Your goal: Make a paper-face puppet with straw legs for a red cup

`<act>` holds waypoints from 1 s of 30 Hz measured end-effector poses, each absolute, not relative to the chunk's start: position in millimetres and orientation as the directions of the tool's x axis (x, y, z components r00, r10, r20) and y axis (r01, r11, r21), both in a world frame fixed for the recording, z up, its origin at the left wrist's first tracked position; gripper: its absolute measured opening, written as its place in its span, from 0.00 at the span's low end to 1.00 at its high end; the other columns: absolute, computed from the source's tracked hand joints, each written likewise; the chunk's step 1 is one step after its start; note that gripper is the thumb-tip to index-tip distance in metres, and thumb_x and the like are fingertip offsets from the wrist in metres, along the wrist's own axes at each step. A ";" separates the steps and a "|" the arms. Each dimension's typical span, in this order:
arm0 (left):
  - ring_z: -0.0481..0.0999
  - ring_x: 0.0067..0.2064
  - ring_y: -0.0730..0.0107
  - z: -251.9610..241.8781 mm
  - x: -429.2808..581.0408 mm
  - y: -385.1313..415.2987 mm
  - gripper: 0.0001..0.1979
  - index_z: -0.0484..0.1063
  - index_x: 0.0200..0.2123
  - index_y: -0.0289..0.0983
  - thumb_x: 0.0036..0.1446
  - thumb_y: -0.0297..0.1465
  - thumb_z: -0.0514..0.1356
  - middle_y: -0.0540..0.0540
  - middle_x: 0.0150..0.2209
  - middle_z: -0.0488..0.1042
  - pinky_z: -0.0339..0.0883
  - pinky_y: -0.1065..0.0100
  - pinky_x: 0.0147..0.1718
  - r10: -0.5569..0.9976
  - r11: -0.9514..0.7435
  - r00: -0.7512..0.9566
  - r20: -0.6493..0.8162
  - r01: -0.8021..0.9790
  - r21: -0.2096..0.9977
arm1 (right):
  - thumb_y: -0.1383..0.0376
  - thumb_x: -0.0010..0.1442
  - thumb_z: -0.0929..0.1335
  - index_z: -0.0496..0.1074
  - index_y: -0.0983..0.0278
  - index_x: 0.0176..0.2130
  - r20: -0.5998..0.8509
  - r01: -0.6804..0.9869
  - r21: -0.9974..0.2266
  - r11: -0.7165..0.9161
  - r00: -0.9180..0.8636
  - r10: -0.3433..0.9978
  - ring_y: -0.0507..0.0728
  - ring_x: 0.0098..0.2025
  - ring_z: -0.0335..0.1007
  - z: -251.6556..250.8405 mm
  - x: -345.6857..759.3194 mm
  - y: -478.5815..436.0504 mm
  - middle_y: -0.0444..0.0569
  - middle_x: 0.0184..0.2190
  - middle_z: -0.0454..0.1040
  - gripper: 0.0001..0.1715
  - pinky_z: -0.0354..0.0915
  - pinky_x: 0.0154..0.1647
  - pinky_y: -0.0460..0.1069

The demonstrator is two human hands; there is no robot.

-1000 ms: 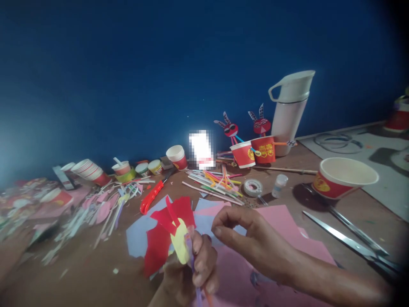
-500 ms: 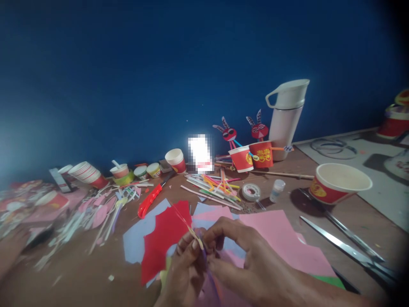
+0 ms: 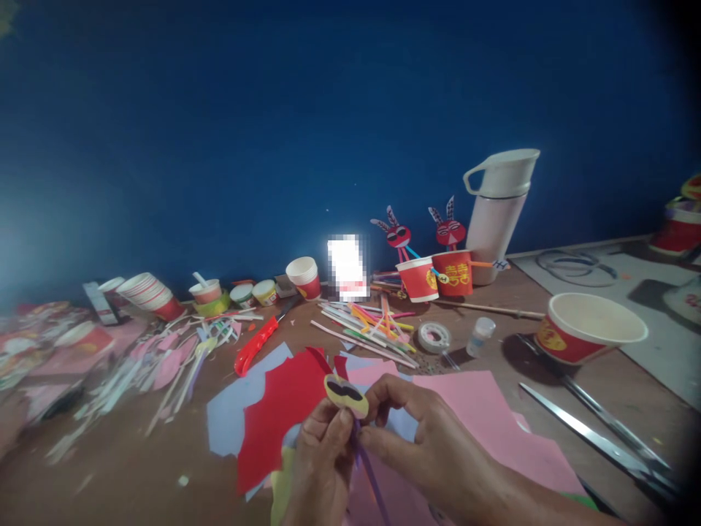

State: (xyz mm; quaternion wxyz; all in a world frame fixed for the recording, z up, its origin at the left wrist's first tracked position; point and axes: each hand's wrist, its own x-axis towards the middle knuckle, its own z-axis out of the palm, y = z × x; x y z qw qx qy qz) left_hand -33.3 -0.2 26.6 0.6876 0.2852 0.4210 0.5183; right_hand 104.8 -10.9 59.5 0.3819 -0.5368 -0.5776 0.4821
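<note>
My left hand (image 3: 323, 453) pinches a small yellow paper face (image 3: 347, 397) between thumb and fingers. Black sunglasses-like shapes are stuck on this cutout, and two red ear-like pieces (image 3: 340, 365) rise from its top. Below it hangs a thin purple straw (image 3: 374, 482), partly hidden by the fingers. My right hand (image 3: 421, 438) is curled beside the face, thumb and fingertips closed at the straw's upper end. Under both hands lie sheets of red paper (image 3: 274, 413), pink paper (image 3: 471, 409) and pale blue paper (image 3: 230, 409).
Red-handled cutter (image 3: 256, 347), loose straws (image 3: 366, 329), tape roll (image 3: 434, 337) and small bottle (image 3: 480, 336) lie beyond. Two red rabbit-like figures in paper cups (image 3: 417, 280) stand before a white jug (image 3: 498, 219). Scissors (image 3: 591, 431) and a paper cup (image 3: 591, 329) are at right.
The yellow face has turned from edge-on to facing me, showing its black shapes and red ears. Both hands stay close together around it. The view has shifted slightly.
</note>
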 end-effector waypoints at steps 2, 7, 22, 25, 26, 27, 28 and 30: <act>0.76 0.36 0.65 26.3 -33.8 -0.3 0.10 0.77 0.28 0.39 0.40 0.35 0.71 0.49 0.27 0.77 0.68 0.70 0.35 0.951 0.310 0.158 -0.266 -0.487 0.817 | 0.64 0.52 0.68 0.69 0.61 0.29 -0.072 0.254 -0.967 -0.037 -0.131 0.989 0.52 0.30 0.66 57.7 104.7 -8.5 0.41 0.27 0.72 0.03 0.60 0.31 0.46; 0.76 0.36 0.65 18.7 -36.2 -1.1 0.08 0.77 0.32 0.40 0.46 0.34 0.68 0.49 0.29 0.77 0.67 0.70 0.36 0.957 0.284 0.198 -0.213 -0.481 0.829 | 0.64 0.55 0.67 0.68 0.61 0.28 -0.059 0.243 -0.970 -0.025 -0.134 0.989 0.53 0.30 0.67 52.4 105.2 -4.7 0.42 0.26 0.72 0.04 0.60 0.30 0.46; 0.74 0.34 0.69 23.6 -33.2 -3.2 0.06 0.76 0.36 0.38 0.53 0.31 0.64 0.48 0.31 0.76 0.65 0.71 0.34 0.949 0.302 0.236 -0.211 -0.477 0.826 | 0.65 0.57 0.65 0.69 0.62 0.32 0.005 0.193 -0.981 0.030 -0.129 0.992 0.53 0.30 0.69 45.5 105.4 -4.7 0.42 0.25 0.72 0.03 0.62 0.33 0.47; 0.74 0.33 0.68 26.5 -35.1 -0.3 0.08 0.76 0.37 0.38 0.51 0.33 0.65 0.49 0.30 0.77 0.66 0.72 0.33 0.950 0.308 0.193 -0.244 -0.463 0.831 | 0.68 0.54 0.68 0.68 0.61 0.41 0.024 0.132 -0.990 0.042 -0.138 0.990 0.53 0.32 0.69 43.1 105.4 -6.1 0.41 0.27 0.72 0.11 0.63 0.35 0.47; 0.75 0.33 0.68 26.8 -36.2 0.6 0.09 0.76 0.37 0.39 0.51 0.33 0.65 0.49 0.29 0.77 0.66 0.71 0.32 0.951 0.307 0.181 -0.250 -0.463 0.831 | 0.68 0.54 0.68 0.68 0.61 0.40 0.029 0.131 -0.990 0.050 -0.154 0.988 0.53 0.32 0.68 42.7 105.7 -6.5 0.41 0.27 0.72 0.11 0.63 0.35 0.47; 0.75 0.33 0.68 26.8 -37.3 1.3 0.09 0.76 0.37 0.39 0.51 0.33 0.65 0.49 0.29 0.77 0.66 0.71 0.32 0.952 0.306 0.178 -0.251 -0.463 0.832 | 0.67 0.55 0.68 0.69 0.62 0.38 0.035 0.142 -0.988 0.060 -0.175 0.984 0.53 0.32 0.68 42.5 106.2 -6.8 0.42 0.28 0.72 0.08 0.63 0.35 0.47; 0.75 0.33 0.68 26.5 -38.4 1.7 0.09 0.76 0.38 0.39 0.51 0.33 0.65 0.49 0.30 0.77 0.66 0.71 0.32 0.954 0.297 0.182 -0.238 -0.465 0.834 | 0.65 0.56 0.68 0.69 0.63 0.35 0.042 0.164 -0.984 0.074 -0.193 0.980 0.53 0.32 0.68 42.4 106.8 -6.8 0.43 0.27 0.72 0.05 0.63 0.35 0.47; 0.75 0.34 0.68 25.1 -40.0 1.8 0.08 0.76 0.38 0.39 0.53 0.32 0.64 0.48 0.32 0.77 0.65 0.72 0.33 0.959 0.272 0.204 -0.197 -0.460 0.845 | 0.62 0.58 0.67 0.68 0.63 0.32 0.051 0.218 -0.971 0.097 -0.206 0.977 0.53 0.31 0.67 42.1 107.9 -6.3 0.44 0.27 0.72 0.07 0.62 0.34 0.47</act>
